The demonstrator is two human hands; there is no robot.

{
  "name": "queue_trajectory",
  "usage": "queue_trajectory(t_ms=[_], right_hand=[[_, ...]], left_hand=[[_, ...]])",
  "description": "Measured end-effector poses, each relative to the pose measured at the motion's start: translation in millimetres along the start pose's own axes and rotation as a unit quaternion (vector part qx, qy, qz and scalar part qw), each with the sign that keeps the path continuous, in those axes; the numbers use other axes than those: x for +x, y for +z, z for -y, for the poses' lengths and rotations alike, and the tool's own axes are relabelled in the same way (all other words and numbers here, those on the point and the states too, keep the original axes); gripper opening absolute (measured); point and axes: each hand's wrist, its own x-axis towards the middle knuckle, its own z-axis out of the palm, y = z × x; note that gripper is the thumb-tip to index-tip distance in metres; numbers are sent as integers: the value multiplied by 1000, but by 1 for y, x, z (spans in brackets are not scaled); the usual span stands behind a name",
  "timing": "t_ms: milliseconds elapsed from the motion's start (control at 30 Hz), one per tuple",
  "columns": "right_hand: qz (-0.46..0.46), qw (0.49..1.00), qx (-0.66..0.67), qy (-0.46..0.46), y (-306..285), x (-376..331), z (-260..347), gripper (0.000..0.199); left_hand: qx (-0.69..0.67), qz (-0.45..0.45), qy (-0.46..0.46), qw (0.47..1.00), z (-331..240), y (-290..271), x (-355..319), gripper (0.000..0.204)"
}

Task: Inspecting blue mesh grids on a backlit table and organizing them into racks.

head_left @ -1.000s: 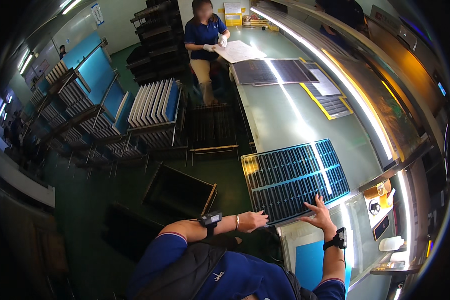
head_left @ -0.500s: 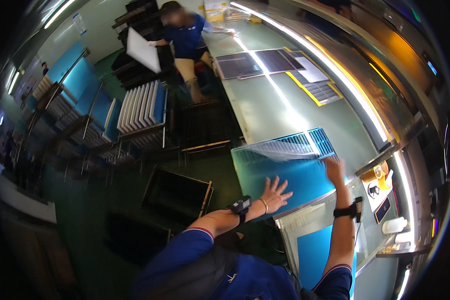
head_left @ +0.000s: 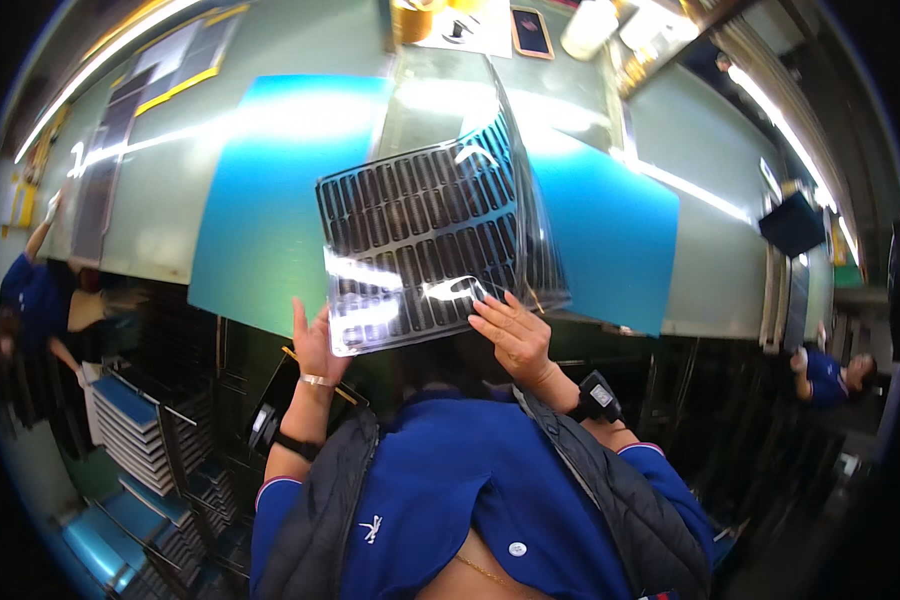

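- Left hand (head_left: 317, 343): at the lower left corner of the clear plastic sheet (head_left: 420, 230); thumb raised apart from the forefinger, other fingers partly hidden. Cannot tell whether it pinches the corner.
- Right hand (head_left: 515, 338): at the sheet's lower edge, right of its middle; fingers nearly together, tips over the front surface. Thumb hidden, so a pinch cannot be told.
- Clear plastic sheet: in front of the chest, between the hands, near edge reaching past the bench edge. Rows of long, round-ended slot shapes; glare along lower left. Right part bent up in a sharp fold.
- Left blue sheet (head_left: 260, 190): flat on the pale green workbench (head_left: 175, 200), left of the plastic one and partly behind it.
- Right blue sheet (head_left: 610, 240): on the bench too, other side.
- Far side of bench: phone (head_left: 532, 33), white bottle (head_left: 590, 28) just right of it.
- Co-workers: one person far left (head_left: 35, 290), another far right (head_left: 827, 377), both blue-shirted.
- Lower left: racked panels (head_left: 130, 412), blue faces, pale edges.
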Motion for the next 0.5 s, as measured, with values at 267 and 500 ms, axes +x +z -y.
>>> queue_trajectory(t_ms=[267, 500], right_hand=[[-176, 856, -254, 414, -58, -131, -4, 50], [-81, 627, 336, 699, -151, -182, -62, 17]], left_hand=[[459, 25, -160, 874, -13, 30, -8, 32], [730, 152, -27, 666, -23, 77, 88, 34]])
